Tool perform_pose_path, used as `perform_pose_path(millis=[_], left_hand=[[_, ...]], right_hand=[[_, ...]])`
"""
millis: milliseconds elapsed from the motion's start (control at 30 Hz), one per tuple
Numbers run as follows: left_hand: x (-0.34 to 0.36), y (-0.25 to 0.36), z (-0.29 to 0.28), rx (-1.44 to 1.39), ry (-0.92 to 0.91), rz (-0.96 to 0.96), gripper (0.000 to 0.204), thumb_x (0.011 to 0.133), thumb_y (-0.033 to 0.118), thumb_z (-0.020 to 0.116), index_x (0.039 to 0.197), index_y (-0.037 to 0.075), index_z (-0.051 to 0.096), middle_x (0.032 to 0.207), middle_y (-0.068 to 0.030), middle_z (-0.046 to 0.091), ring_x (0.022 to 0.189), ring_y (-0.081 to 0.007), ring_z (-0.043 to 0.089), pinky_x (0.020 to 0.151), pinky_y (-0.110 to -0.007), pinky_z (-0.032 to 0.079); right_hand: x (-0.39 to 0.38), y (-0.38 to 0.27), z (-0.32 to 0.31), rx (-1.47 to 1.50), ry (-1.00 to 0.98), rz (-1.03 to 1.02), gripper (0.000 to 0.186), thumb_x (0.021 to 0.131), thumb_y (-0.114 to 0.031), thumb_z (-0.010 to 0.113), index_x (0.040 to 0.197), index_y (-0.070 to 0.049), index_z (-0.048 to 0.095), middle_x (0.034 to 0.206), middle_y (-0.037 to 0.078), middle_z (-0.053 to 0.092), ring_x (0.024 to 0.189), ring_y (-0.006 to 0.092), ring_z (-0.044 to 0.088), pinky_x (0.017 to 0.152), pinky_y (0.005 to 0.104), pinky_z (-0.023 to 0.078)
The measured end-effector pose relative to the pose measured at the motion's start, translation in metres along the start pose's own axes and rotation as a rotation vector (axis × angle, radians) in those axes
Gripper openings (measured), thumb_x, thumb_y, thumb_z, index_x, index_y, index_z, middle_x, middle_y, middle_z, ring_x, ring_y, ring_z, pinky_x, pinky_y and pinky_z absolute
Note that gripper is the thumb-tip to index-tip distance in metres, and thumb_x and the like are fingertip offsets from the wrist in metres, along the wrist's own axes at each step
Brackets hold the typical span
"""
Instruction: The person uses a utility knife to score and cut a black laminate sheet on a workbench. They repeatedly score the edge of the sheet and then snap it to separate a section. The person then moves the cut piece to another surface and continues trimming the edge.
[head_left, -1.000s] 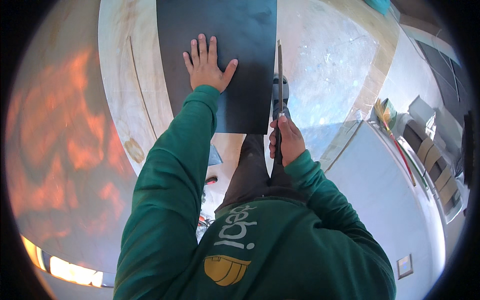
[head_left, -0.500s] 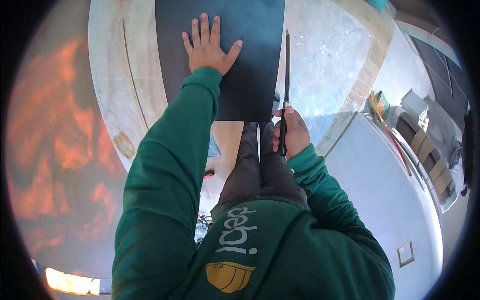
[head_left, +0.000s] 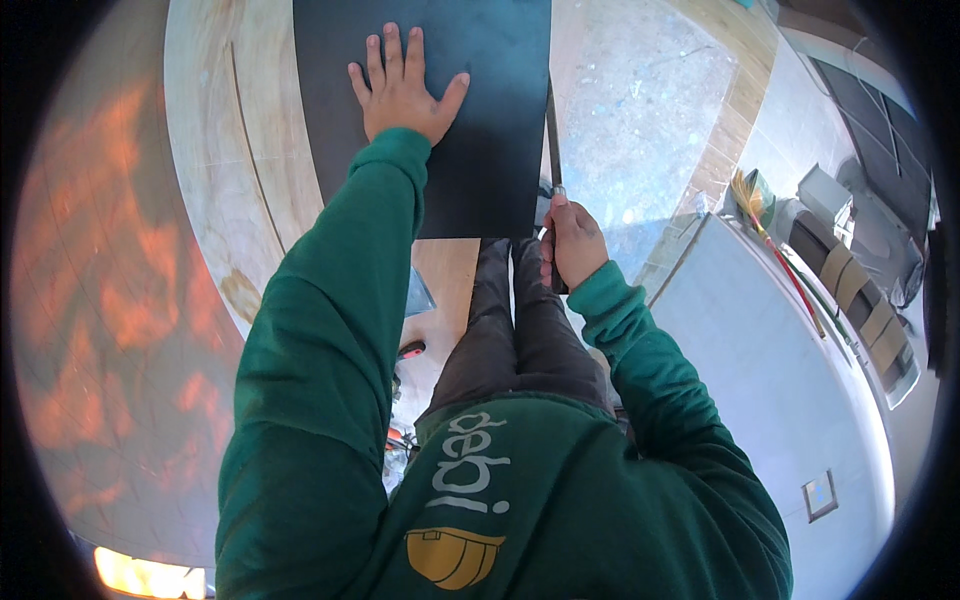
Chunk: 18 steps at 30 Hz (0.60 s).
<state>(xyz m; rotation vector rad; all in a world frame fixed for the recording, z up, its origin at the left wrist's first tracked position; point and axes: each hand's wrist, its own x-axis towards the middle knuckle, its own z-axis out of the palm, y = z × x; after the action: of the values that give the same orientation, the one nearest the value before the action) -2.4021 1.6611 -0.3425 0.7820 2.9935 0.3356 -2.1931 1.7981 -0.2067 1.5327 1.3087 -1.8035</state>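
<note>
Cutting looks underway: left hand (head_left: 405, 90) presses flat, fingers spread, on the dark rectangular sheet (head_left: 480, 150) while right hand (head_left: 572, 245) stays clenched round a slim metal blade (head_left: 552, 135) along its right edge, wanting steady pressure.

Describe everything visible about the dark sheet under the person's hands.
The dark sheet is a flat, matte, black-grey rectangular panel, possibly board or metal; I cannot tell which. It lies on a pale wooden surface, its far end running out of the picture. The left hand presses flat on it, fingers spread. Along its right edge, the right hand holds a long thin tool, looking like a file or blade. Its near edge ends above the person's legs.
</note>
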Motion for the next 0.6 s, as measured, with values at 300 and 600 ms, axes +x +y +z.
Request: perform_pose_path(millis=[300,600], left_hand=[[0.002,0.003,-0.002,-0.019,-0.010,0.004,0.085,0.087,0.066,0.050,0.155,0.018,0.031,0.163,-0.0121,0.022,0.152,-0.0311,0.014,0.121,-0.055,0.005],[0.000,-0.001,-0.001,-0.021,-0.004,-0.004,0.085,0.087,0.066,0.049,0.155,0.017,0.032,0.163,-0.0126,0.022,0.152,-0.0320,0.014,0.120,-0.056,0.005]], right_hand=[[0.009,-0.004,0.013,-0.074,0.032,-0.040,0.043,0.104,-0.045,0.040,0.091,-0.005,0.048,0.056,0.006,0.049,0.039,0.0162,0.048,0.035,0.0317,0.042],[0.000,-0.024,0.006,-0.101,0.023,-0.008,0.045,0.103,-0.045,0.041,0.092,-0.003,0.049,0.055,0.006,0.048,0.038,0.0170,0.049,0.036,0.0321,0.043]])
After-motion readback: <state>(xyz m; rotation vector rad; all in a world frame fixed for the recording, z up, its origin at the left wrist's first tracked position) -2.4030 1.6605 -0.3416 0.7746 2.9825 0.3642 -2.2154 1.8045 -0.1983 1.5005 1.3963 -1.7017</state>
